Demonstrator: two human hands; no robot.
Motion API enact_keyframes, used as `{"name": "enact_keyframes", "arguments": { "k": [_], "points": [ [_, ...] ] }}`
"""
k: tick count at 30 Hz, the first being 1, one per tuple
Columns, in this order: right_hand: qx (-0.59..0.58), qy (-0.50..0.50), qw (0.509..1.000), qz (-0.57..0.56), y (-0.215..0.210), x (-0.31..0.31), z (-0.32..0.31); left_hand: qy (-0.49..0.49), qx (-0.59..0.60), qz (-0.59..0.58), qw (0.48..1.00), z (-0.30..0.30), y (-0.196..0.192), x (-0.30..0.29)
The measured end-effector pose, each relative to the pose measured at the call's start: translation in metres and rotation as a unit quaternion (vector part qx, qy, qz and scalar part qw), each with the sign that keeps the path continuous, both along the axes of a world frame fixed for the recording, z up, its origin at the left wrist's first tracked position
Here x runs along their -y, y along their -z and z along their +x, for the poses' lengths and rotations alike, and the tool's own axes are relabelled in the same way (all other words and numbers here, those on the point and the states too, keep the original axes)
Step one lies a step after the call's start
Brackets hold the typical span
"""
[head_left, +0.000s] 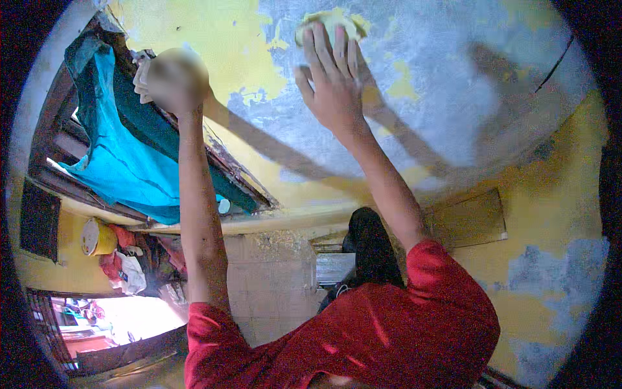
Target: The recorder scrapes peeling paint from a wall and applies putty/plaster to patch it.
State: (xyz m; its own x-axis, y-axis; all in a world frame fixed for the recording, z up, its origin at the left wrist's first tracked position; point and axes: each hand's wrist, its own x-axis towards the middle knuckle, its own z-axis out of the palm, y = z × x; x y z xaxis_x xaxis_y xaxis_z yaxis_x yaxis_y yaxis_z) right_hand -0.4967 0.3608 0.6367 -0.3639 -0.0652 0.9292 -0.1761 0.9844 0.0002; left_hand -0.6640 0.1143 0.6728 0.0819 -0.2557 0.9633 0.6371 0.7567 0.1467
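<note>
My right hand (pixel 334 78) is raised against the wall (pixel 414 39), its fingers stretched over a pale, roundish pad (pixel 332 26) and pressing it to the surface. The pad's ragged edges show past my fingertips; its exact kind I cannot make out. The wall there is patchy, with yellow paint worn away to bluish grey. My left hand (pixel 175 81) is up at the edge of the window opening, smeared by blur. Pale layered shapes (pixel 141 78) lie at its left side; whether they are fingers or something held cannot be told.
A turquoise cloth (pixel 123 155) hangs across the window opening, beside my left arm. At the lower left, a yellow container (pixel 99 238) and bundled clothes (pixel 131 275) sit above a bright opening (pixel 129 321). A flat rectangular panel (pixel 466 220) is at the right.
</note>
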Motion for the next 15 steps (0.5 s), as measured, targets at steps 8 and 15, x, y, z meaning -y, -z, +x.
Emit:
{"name": "enact_keyframes", "arguments": {
  "k": [8, 15],
  "points": [
    [0.051, -0.025, 0.998, -0.011, 0.009, 0.002, 0.007, 0.058, -0.101, -0.132, 0.984, 0.028, -0.034, -0.04],
    [0.07, -0.021, 0.997, -0.008, 0.011, -0.003, 0.003, 0.111, -0.128, -0.09, 0.981, 0.024, -0.039, -0.057]
  ]
}}
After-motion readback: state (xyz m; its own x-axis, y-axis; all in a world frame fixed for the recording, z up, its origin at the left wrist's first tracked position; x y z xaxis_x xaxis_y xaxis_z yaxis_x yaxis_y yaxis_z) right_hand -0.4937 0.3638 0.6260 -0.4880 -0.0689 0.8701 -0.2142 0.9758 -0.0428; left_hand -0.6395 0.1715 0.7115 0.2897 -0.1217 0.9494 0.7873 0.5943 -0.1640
